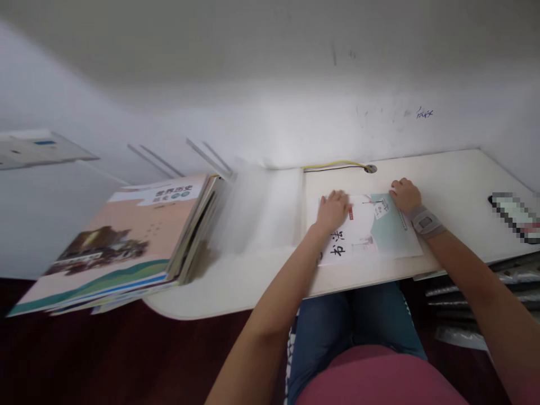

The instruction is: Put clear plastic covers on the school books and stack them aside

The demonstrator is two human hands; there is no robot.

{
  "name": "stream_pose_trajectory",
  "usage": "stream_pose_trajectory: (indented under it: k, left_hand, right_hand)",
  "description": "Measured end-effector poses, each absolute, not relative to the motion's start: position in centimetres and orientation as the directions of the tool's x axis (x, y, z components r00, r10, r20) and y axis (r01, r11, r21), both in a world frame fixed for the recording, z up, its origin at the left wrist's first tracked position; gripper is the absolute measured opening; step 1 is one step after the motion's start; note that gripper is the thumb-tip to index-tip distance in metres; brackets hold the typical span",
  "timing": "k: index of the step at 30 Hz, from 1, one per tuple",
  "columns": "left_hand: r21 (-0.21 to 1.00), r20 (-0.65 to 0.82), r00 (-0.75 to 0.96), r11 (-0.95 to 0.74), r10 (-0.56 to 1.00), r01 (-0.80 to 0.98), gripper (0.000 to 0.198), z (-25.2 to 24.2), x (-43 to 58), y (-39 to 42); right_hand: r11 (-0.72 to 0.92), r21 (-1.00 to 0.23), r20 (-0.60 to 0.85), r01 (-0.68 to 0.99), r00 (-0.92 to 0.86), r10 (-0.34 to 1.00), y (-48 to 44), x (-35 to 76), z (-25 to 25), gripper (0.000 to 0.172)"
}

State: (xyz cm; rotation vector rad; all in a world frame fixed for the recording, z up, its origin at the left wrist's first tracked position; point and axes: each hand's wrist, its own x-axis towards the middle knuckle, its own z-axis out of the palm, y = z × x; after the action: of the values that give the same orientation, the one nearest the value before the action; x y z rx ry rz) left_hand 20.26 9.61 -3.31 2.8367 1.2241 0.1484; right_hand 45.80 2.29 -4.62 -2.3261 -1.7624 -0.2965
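Note:
A thin paperback book [365, 230] with a white and pale green cover lies sideways on the white desk. Large black Chinese characters run up its left side. My left hand [333, 211] rests on the book's upper left part, fingers stretched out and lying on it. At the upper right corner my right hand [405, 195], with a grey band on its wrist, has its fingers bent around the book's edge. A whitish, see-through sheet [270, 211] lies left of the book, smeared by motion.
A stack of books [126, 230], topped by a pink-covered one, overhangs the desk's left end. A phone [512, 216] lies at the right. Behind the book, a yellow cable [337, 163] runs into a desk hole [370, 169]. A socket [42, 147] is on the left wall.

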Motion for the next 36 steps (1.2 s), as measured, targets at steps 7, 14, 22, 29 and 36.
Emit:
stream_pose_trajectory:
  k: [7,14,22,29,36]
  left_hand:
    - [0.138,-0.019,0.696,-0.687,0.718,0.713,0.06,-4.3,20.2,9.0]
    - [0.066,-0.008,0.763,-0.761,0.646,0.645,0.069,-5.0,12.2,4.8]
    - [-0.006,0.114,0.843,-0.848,0.525,0.529,0.06,-5.5,7.9,0.6]
    - [-0.018,0.035,0.847,-0.848,0.53,0.53,0.055,-4.9,17.8,2.2]
    - [0.148,-0.057,0.832,-0.819,0.553,0.554,0.057,-3.5,33.0,4.6]
  right_hand:
    - [0.032,-0.01,0.209,0.999,-0.029,0.978,0.4,44.5,-5.7,0.036]
    - [0.063,-0.093,0.164,0.994,-0.047,0.985,-0.2,45.9,-6.9,0.048]
    - [-0.035,-0.109,0.145,0.993,0.051,0.988,-0.7,48.0,-6.5,0.045]
    - [-0.233,-0.154,0.477,0.96,0.279,0.833,-10.2,48.5,-5.4,0.048]
    - [-0.258,-0.223,0.568,0.94,0.341,0.749,-13.3,43.8,-8.4,0.044]
